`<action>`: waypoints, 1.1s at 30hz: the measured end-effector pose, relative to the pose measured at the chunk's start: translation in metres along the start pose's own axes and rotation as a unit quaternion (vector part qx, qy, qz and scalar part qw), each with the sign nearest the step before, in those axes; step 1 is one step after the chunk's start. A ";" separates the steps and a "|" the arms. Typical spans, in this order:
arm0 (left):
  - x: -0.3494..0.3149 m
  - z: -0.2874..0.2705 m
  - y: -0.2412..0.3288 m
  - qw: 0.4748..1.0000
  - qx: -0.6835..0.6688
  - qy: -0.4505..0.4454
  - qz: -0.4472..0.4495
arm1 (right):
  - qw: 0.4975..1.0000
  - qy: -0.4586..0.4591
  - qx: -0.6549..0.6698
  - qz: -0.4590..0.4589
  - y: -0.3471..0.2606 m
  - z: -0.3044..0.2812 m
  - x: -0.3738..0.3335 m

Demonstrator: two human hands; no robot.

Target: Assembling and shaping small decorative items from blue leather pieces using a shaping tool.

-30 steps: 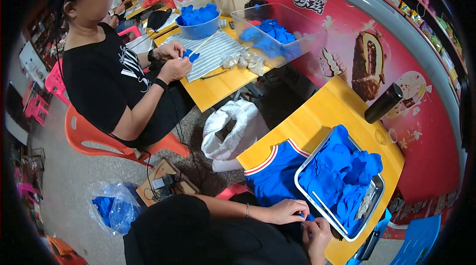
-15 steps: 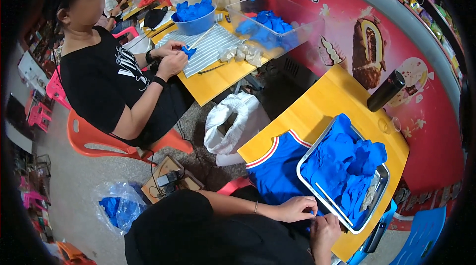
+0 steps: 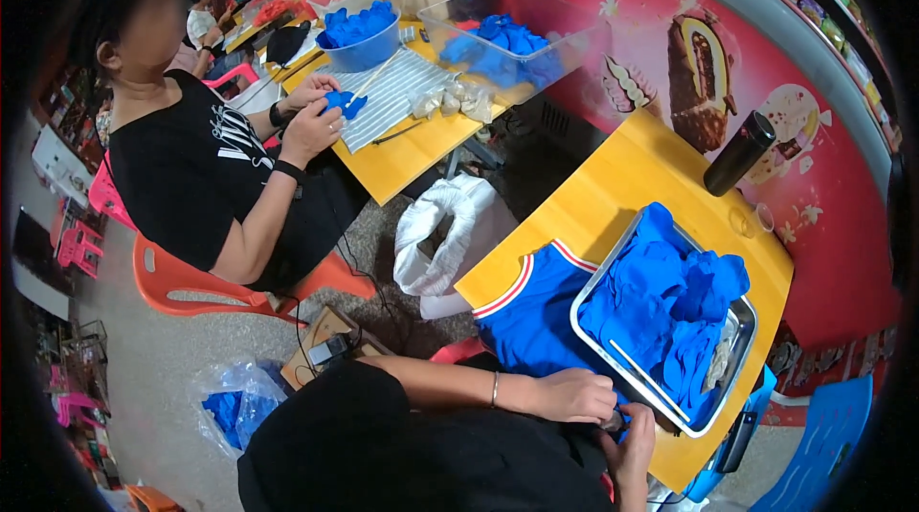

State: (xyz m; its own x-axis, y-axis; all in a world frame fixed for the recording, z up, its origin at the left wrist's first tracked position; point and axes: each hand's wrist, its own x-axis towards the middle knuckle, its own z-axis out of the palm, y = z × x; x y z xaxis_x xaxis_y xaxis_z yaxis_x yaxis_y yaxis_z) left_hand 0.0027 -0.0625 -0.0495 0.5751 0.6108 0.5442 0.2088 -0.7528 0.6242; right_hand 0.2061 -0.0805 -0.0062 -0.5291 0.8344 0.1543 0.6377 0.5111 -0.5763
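Close to the near corner of the metal tray point(image 3: 581, 332), my left hand point(image 3: 574, 395) and my right hand point(image 3: 632, 445) meet with fingers pinched together. Between them a small piece of blue fabric point(image 3: 625, 423) shows in part; the fingers cover most of it. A small greyish bit shows at the left fingertips, too small to name. Blue fabric pieces point(image 3: 637, 287) are heaped in the tray, with a thin white stick point(image 3: 649, 380) lying along its near side. Under the tray's left side lies a blue garment point(image 3: 536, 316) with red-and-white trim.
A black bottle point(image 3: 740, 153) and a clear cup point(image 3: 761, 217) stand on the yellow table point(image 3: 622, 177). Left of it is a white sack point(image 3: 459, 234) on the floor. Across, a seated co-worker point(image 3: 201, 158) holds blue fabric beside a blue basin point(image 3: 369, 51) and a clear bin point(image 3: 517, 33).
My left hand has turned over, fingers now pointing down at the fabric, and my right hand's fingers have come up beside it. More of the co-worker's blue piece now shows. The view has shifted slightly.
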 end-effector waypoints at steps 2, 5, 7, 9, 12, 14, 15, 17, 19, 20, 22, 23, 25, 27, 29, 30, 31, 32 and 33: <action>0.002 0.002 -0.004 0.999 0.006 -0.035 0.034 | 1.000 -0.008 -0.006 -0.001 0.004 0.002 -0.003; 0.006 0.001 -0.005 0.992 0.034 -0.068 0.096 | 1.000 -0.008 -0.013 0.003 0.005 0.003 -0.003; 0.006 0.000 -0.006 0.991 0.071 -0.076 0.087 | 1.000 -0.002 -0.014 0.006 0.006 0.004 -0.004; 0.006 0.002 -0.007 0.987 0.109 -0.077 0.093 | 1.000 -0.011 -0.011 0.006 0.006 0.005 -0.003; 0.008 0.003 -0.008 0.978 0.165 -0.077 0.103 | 1.000 -0.013 -0.019 -0.011 0.003 0.003 0.001; 0.010 0.002 -0.007 0.974 0.183 -0.075 0.107 | 1.000 -0.011 -0.023 -0.012 0.005 0.004 0.000; 0.011 0.000 -0.008 0.975 0.176 -0.082 0.109 | 1.000 -0.009 -0.026 -0.011 0.006 0.005 -0.001; 0.012 0.000 -0.008 0.975 0.169 -0.088 0.110 | 1.000 0.002 -0.018 -0.012 0.009 0.007 -0.001; 0.012 0.004 -0.011 0.982 0.142 -0.073 0.105 | 1.000 0.012 -0.009 -0.013 0.011 0.007 -0.001; 0.014 0.005 -0.011 0.982 0.141 -0.073 0.106 | 1.000 0.016 -0.012 -0.009 0.011 0.007 -0.001; 0.017 0.008 -0.012 0.981 0.149 -0.060 0.111 | 1.000 0.019 -0.015 -0.004 0.011 0.006 0.001; 0.019 0.008 -0.011 0.981 0.147 -0.062 0.111 | 1.000 0.015 0.004 0.004 0.012 0.006 0.001; 0.023 0.007 -0.010 0.981 0.145 -0.081 0.101 | 1.000 0.011 0.024 0.016 0.014 0.005 0.003; 0.029 0.004 -0.010 0.977 0.148 -0.134 0.077 | 0.999 -0.001 0.027 0.039 0.017 0.005 0.005; 0.034 0.000 -0.011 0.969 0.177 -0.140 0.101 | 0.998 0.003 0.026 0.058 0.015 0.004 0.006; 0.037 -0.005 -0.009 0.958 0.192 -0.192 0.092 | 0.997 0.002 0.016 0.070 0.017 0.005 0.006; 0.037 -0.004 -0.010 0.958 0.188 -0.196 0.095 | 0.997 0.002 0.005 0.082 0.020 0.006 0.005; 0.036 -0.003 -0.012 0.956 0.195 -0.199 0.096 | 0.997 0.007 0.014 0.079 0.024 0.008 0.004; 0.036 -0.002 -0.013 0.954 0.202 -0.201 0.096 | 0.996 0.009 0.015 0.085 0.025 0.008 0.003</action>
State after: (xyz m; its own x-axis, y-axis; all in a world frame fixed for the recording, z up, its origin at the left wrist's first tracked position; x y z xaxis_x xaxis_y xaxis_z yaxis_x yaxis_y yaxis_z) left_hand 0.0192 -0.0305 -0.0372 0.8732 0.3696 0.3176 0.3103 -0.9243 0.2224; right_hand 0.2164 -0.0669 -0.0270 -0.4048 0.9120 0.0664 0.7007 0.3560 -0.6183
